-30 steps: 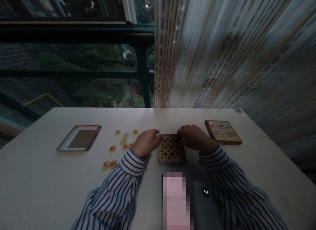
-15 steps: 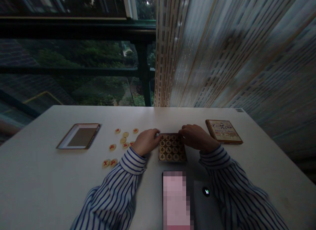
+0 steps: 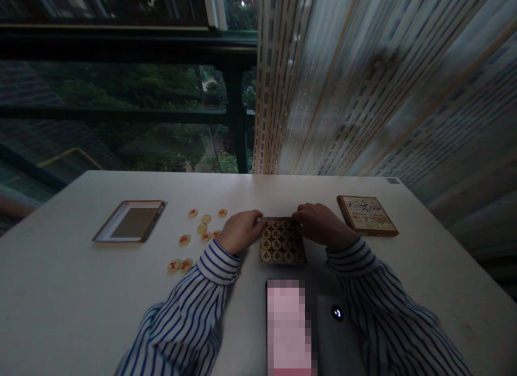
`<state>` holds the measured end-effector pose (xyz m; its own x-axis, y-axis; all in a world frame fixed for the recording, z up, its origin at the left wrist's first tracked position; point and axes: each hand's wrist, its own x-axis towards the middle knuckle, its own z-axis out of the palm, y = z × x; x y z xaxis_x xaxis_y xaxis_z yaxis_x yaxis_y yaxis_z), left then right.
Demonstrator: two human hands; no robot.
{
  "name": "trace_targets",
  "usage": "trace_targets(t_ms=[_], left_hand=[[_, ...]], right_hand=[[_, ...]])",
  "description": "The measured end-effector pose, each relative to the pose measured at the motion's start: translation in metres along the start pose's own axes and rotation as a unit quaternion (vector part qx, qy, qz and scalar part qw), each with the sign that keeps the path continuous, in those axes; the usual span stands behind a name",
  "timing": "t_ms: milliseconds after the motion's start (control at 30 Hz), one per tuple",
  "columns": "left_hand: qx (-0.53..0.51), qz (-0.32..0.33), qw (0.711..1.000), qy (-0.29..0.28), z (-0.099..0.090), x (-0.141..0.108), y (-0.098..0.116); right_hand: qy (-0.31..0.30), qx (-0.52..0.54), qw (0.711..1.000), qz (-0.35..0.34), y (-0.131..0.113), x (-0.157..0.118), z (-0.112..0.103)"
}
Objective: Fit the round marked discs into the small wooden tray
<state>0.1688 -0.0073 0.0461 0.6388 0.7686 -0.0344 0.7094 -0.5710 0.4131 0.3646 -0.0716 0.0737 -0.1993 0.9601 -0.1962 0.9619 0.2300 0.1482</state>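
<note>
A small box sits at the middle of the table, with round wooden Chinese chess pieces lying in rows inside it, dark characters facing up. My left hand is closed at the box's far left corner, thumb and fingertips against its edge. At the far right corner my right hand has its fingers curled in over the rim, hiding that corner and whatever lies under it. Left of my left hand, several loose chess pieces are scattered, most with red characters and a couple showing blank faces.
An open box lid lies at the left of the white table. A printed, closed box rests at the right. Close to me are a phone and a dark flat device. A railing and a curtain stand behind the table.
The view has shifted very slightly. Both hands stay at the box's far corners, and the pieces lie as before.
</note>
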Motion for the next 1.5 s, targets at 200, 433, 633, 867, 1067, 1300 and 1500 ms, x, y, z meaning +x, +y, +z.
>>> trace_targets(t_ms=[200, 433, 633, 867, 1067, 1300, 1500], left_hand=[[-0.004, 0.003, 1.000, -0.004, -0.001, -0.001, 0.001], [0.001, 0.003, 1.000, -0.004, 0.000, 0.000, 0.000], [-0.001, 0.007, 1.000, 0.004, 0.001, 0.000, -0.001], [-0.009, 0.011, 1.000, -0.003, 0.003, 0.002, -0.002], [-0.027, 0.034, 0.999, 0.008, 0.008, 0.004, -0.005], [-0.034, 0.014, 0.999, -0.016, 0.002, 0.002, 0.002], [-0.038, 0.037, 0.999, -0.003, 0.004, 0.003, 0.000]], right_hand=[[0.014, -0.005, 1.000, 0.001, 0.000, 0.001, 0.004], [0.011, -0.003, 1.000, 0.010, -0.002, 0.001, 0.004], [0.008, -0.006, 1.000, 0.009, -0.003, 0.001, 0.002], [0.003, 0.012, 1.000, 0.022, 0.002, -0.002, 0.000], [-0.004, 0.022, 0.999, 0.029, 0.007, -0.002, 0.006], [-0.028, 0.037, 0.999, 0.015, 0.009, 0.000, 0.008], [-0.018, 0.053, 0.998, -0.003, 0.011, 0.001, 0.011]])
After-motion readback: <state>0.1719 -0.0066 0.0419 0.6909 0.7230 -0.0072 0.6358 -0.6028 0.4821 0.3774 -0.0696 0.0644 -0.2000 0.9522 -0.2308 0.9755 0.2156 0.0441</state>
